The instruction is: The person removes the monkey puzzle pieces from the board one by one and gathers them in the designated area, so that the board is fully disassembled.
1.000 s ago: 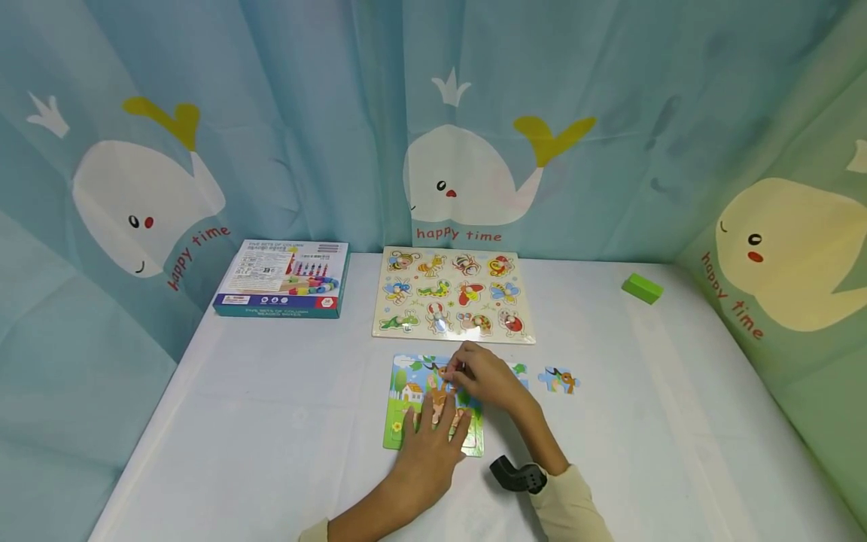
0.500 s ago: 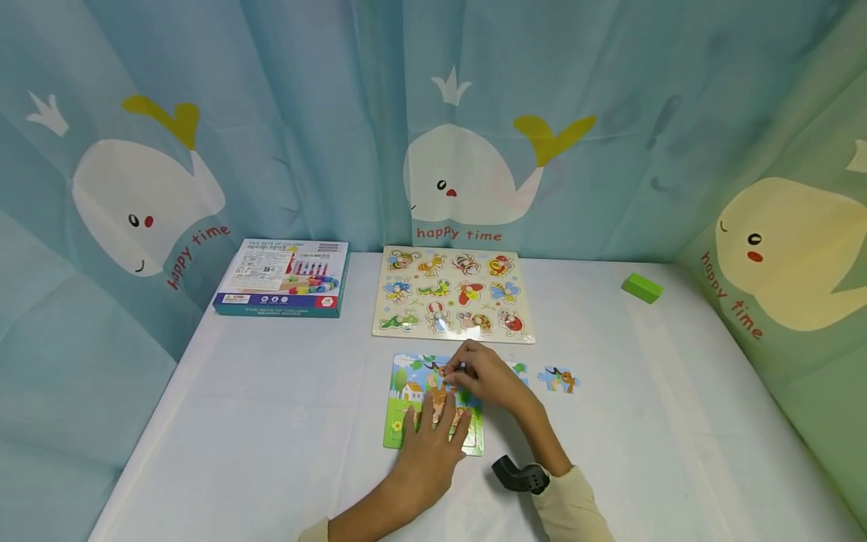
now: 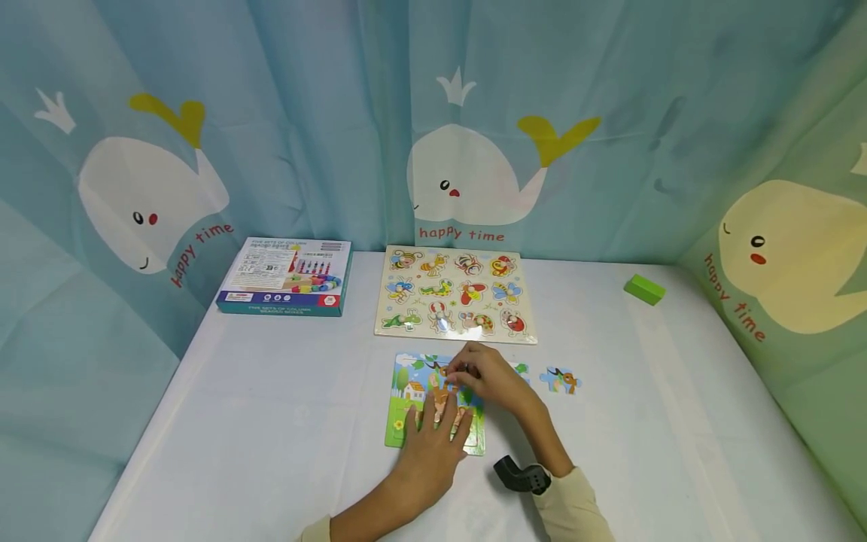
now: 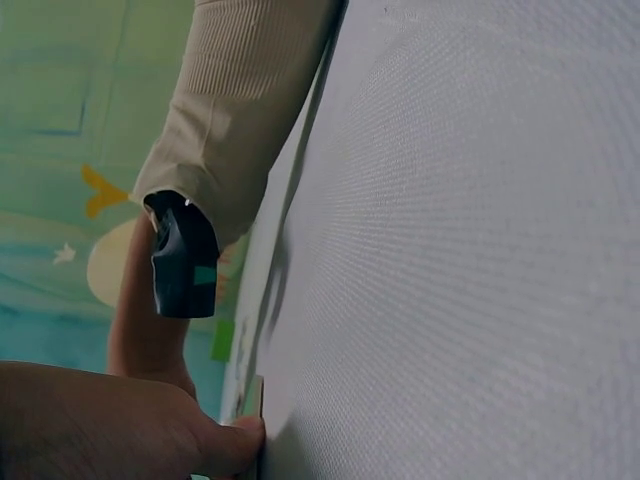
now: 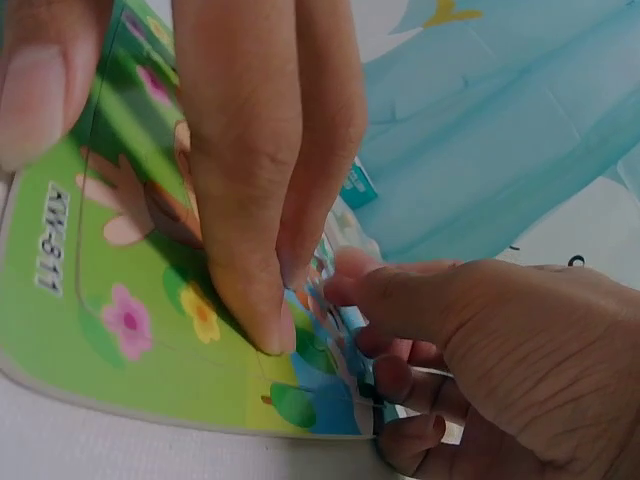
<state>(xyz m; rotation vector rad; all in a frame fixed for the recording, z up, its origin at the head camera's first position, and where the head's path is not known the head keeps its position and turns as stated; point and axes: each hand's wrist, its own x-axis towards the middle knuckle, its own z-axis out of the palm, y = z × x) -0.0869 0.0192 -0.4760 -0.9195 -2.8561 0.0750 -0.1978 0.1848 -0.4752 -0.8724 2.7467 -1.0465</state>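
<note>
A jigsaw puzzle board (image 3: 396, 421), printed with a house, trees and a brown animal, lies on the table. My left hand (image 3: 428, 455) rests on its lower half, straight fingers spread and pressing down. In the right wrist view, left-hand fingers (image 5: 240, 150) touch the green part beside printed flowers. My right hand (image 3: 496, 382) bends over the upper right of the board. Its thumb and fingers pinch a puzzle piece there, mostly hidden by the hand. A loose puzzle piece (image 3: 561, 380) with a brown animal lies to the right, and another (image 3: 521, 368) shows partly behind the right hand.
Behind the board lies a wooden insect peg puzzle (image 3: 455, 295). A boxed bead toy (image 3: 283, 277) stands at the back left, a green block (image 3: 644, 289) at the back right. Whale-printed curtains (image 3: 318, 150) hang around the table. A black wrist camera (image 3: 521, 476) sits on the right wrist.
Both hands stay in nearly the same place on the board, the right fingers shifting only slightly. The whole head view has moved a little.
</note>
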